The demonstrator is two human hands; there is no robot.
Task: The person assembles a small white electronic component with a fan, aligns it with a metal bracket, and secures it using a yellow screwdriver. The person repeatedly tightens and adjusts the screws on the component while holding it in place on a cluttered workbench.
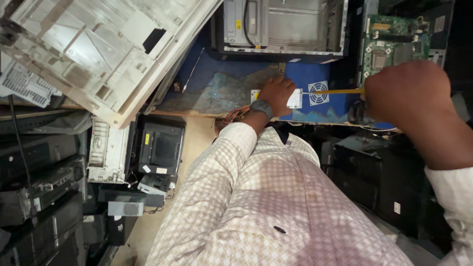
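- The left hand lies flat on a small white power supply unit, pinning it to the worn blue table.
- The right hand has its grip closed round a yellow-shafted screwdriver, tip towards the unit's fan grille.
- An open computer case sits behind; a green circuit board is to the right.

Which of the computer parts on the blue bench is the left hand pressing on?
The left hand presses on the small silver power-supply box with the round fan grille, not the open grey metal computer case or the green circuit board behind.
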